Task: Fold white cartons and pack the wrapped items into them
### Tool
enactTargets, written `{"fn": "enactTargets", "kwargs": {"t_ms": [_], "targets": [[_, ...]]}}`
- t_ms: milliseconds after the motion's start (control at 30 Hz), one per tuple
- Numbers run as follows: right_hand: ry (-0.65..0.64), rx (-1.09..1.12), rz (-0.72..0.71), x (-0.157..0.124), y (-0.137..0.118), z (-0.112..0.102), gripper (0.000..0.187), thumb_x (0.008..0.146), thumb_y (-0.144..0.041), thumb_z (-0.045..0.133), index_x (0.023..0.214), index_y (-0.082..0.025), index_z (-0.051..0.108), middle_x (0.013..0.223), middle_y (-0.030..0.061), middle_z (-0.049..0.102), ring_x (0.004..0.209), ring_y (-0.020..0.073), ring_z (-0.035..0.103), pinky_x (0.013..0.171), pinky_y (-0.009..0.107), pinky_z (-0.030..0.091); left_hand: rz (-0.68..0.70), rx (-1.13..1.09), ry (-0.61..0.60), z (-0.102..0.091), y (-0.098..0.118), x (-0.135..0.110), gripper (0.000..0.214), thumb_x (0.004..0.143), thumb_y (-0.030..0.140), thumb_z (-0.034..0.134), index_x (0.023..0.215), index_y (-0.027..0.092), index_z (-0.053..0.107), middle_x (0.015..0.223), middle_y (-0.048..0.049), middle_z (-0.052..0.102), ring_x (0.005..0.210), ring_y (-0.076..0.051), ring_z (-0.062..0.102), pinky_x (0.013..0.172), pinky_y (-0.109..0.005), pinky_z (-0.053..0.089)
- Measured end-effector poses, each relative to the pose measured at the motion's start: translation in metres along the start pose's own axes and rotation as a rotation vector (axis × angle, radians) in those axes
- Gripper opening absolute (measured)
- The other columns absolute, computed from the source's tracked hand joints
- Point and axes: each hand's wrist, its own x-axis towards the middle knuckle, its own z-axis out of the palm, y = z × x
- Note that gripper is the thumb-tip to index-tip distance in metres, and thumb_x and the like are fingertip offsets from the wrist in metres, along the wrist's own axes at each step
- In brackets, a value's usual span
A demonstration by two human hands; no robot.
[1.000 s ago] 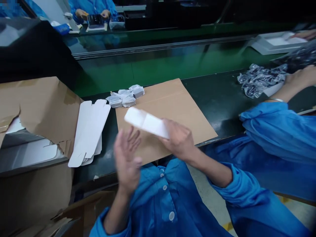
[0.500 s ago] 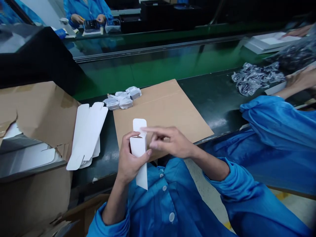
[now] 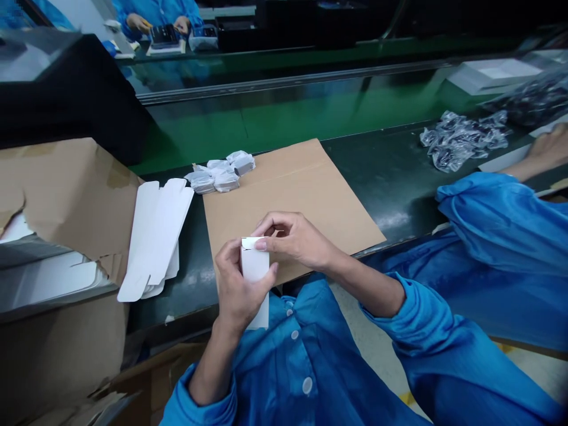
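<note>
A narrow white carton (image 3: 255, 265) stands upright in my left hand (image 3: 237, 290), whose fingers and thumb wrap around its sides. At its top, my right hand (image 3: 295, 239) pinches the end flap, which is folded down over the opening. Beneath my hands lies a brown cardboard sheet (image 3: 306, 189) on the dark bench. Several small wrapped pieces (image 3: 217, 176) rest at the sheet's far left corner. To the left, flat white carton blanks (image 3: 155, 236) lie in an overlapping stack.
An open brown cardboard box (image 3: 66, 195) with more white blanks stands at the left. Clear plastic bags (image 3: 464, 139) lie on the right of the bench, near a co-worker's blue sleeve (image 3: 497, 207). White boxes (image 3: 494, 76) sit farther back. Another person's hands (image 3: 181, 25) work across the line.
The carton's top flap stood up and is now bent over the opening. My right hand has closed from a pointing pose into a pinch on that flap.
</note>
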Motion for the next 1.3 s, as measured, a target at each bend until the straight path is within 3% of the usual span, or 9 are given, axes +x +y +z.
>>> {"fn": "enactTargets", "kwargs": {"t_ms": [133, 267, 400, 500, 667, 833, 933, 1033, 1300], "targets": [[0.009, 0.025, -0.016, -0.003, 0.001, 0.002, 0.027, 0.077, -0.037, 0.076, 0.087, -0.013, 0.071, 0.086, 0.0044, 0.069, 0.078, 0.0133, 0.061, 0.071, 0.026, 0.047, -0.009, 0.045, -0.068, -0.002, 0.001, -0.001, 0.111, 0.072, 0.035, 0.076, 0.153, 0.023, 0.000, 0.114, -0.0115, 0.061, 0.088, -0.022, 0.067, 0.073, -0.037, 0.057], [0.023, -0.018, -0.065, -0.006, 0.002, 0.004, 0.020, 0.080, -0.033, 0.074, 0.088, -0.014, 0.071, 0.090, 0.0045, 0.069, 0.082, 0.0147, 0.063, 0.072, 0.027, 0.050, 0.021, 0.238, -0.157, -0.010, 0.005, 0.003, 0.102, 0.074, 0.037, 0.074, 0.154, 0.028, 0.012, 0.149, -0.0171, 0.043, 0.121, -0.032, 0.059, 0.088, -0.042, 0.056], [0.105, -0.290, -0.289, -0.014, 0.004, 0.009, 0.008, 0.087, -0.022, 0.064, 0.088, -0.018, 0.071, 0.096, 0.0039, 0.070, 0.094, 0.0154, 0.064, 0.085, 0.031, 0.051, -0.006, 0.253, -0.209, -0.012, 0.007, 0.005, 0.097, 0.079, 0.037, 0.070, 0.154, 0.024, 0.010, 0.146, -0.0181, 0.047, 0.123, -0.033, 0.057, 0.092, -0.044, 0.055], [0.099, -0.488, -0.467, -0.021, 0.009, 0.016, 0.019, 0.091, -0.022, 0.059, 0.106, -0.017, 0.068, 0.111, 0.0087, 0.067, 0.108, 0.0174, 0.061, 0.096, 0.035, 0.050, 0.008, 0.222, -0.187, -0.012, 0.007, 0.005, 0.091, 0.080, 0.036, 0.068, 0.153, 0.024, 0.014, 0.145, -0.0176, 0.047, 0.124, -0.032, 0.057, 0.093, -0.045, 0.054], [0.152, -0.717, -0.543, -0.024, 0.023, 0.024, 0.023, 0.094, -0.023, 0.051, 0.111, -0.018, 0.066, 0.115, 0.0096, 0.063, 0.112, 0.0186, 0.057, 0.098, 0.034, 0.049, -0.070, 0.151, -0.218, -0.009, 0.006, 0.006, 0.082, 0.081, 0.029, 0.065, 0.150, 0.026, 0.022, 0.148, -0.0151, 0.044, 0.126, -0.030, 0.054, 0.094, -0.043, 0.053], [-0.142, -0.786, -0.353, 0.041, 0.013, -0.010, 0.036, 0.095, -0.033, 0.053, 0.127, -0.018, 0.056, 0.121, 0.0076, 0.062, 0.102, 0.0188, 0.061, 0.090, 0.034, 0.051, -0.370, -0.185, 0.034, 0.007, -0.012, 0.020, 0.066, 0.080, 0.039, 0.068, 0.137, 0.022, 0.039, 0.133, -0.0139, 0.053, 0.119, -0.027, 0.057, 0.095, -0.040, 0.051], [0.151, -1.070, -0.215, 0.110, 0.008, -0.040, 0.042, 0.096, -0.025, 0.047, 0.138, -0.021, 0.048, 0.129, 0.0103, 0.056, 0.107, 0.0236, 0.056, 0.092, 0.041, 0.047, -0.609, -0.517, 0.226, 0.015, -0.028, 0.035, 0.046, 0.087, 0.045, 0.057, 0.125, 0.023, 0.045, 0.107, -0.0081, 0.063, 0.096, -0.021, 0.066, 0.086, -0.037, 0.054], [0.181, -1.285, -0.174, 0.160, 0.019, -0.054, 0.045, 0.090, -0.013, 0.050, 0.134, -0.019, 0.052, 0.135, 0.0139, 0.049, 0.122, 0.0296, 0.044, 0.100, 0.045, 0.040, -0.648, -0.603, 0.305, 0.019, -0.040, 0.045, 0.035, 0.089, 0.038, 0.050, 0.120, 0.023, 0.044, 0.103, -0.0059, 0.062, 0.092, -0.016, 0.066, 0.088, -0.035, 0.053], [0.187, -1.247, -0.140, 0.157, 0.042, -0.058, 0.034, 0.086, -0.016, 0.054, 0.119, -0.011, 0.055, 0.125, 0.0169, 0.055, 0.115, 0.0269, 0.048, 0.095, 0.039, 0.041, -0.543, -0.334, 0.271, 0.001, -0.052, 0.045, 0.048, 0.076, 0.033, 0.071, 0.117, 0.019, 0.051, 0.123, -0.0129, 0.057, 0.120, -0.026, 0.055, 0.106, -0.047, 0.041]]}}
